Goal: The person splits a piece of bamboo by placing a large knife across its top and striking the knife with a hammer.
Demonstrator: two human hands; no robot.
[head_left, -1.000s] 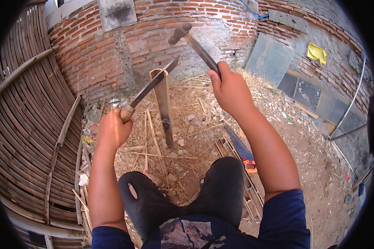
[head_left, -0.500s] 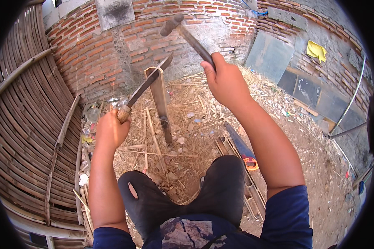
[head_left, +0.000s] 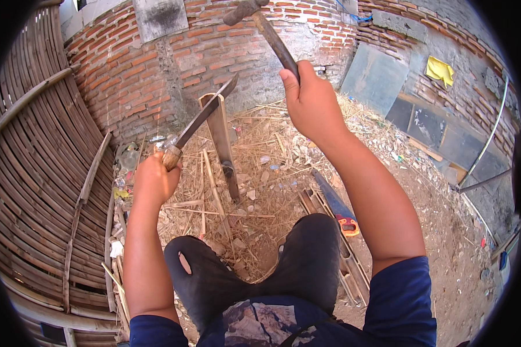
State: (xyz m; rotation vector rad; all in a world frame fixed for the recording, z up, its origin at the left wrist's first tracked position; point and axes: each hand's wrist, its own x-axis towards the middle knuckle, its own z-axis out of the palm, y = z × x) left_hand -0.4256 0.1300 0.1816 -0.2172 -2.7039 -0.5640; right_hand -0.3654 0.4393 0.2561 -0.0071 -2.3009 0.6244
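My left hand (head_left: 154, 178) is closed round the wooden handle of a machete (head_left: 198, 122), whose long dark blade slants up and away to the right. The blade lies across the top end of a split bamboo piece (head_left: 219, 134) that stands upright on the littered ground. My right hand (head_left: 314, 99) grips the handle of a hammer (head_left: 275, 41), held raised above and to the right of the blade. The hammer's dark head is near the top edge of the view, apart from the machete.
A handsaw (head_left: 336, 202) with an orange and dark handle lies by my right knee, next to split bamboo lengths (head_left: 351, 270). A slatted bamboo fence (head_left: 46, 173) stands at left. Behind is a brick wall (head_left: 127, 75); flat panels (head_left: 375, 78) lean at right. Straw and rubble cover the ground.
My right hand has lifted the hammer higher, its head moving up toward the top edge. The machete and the bamboo stay in nearly the same place.
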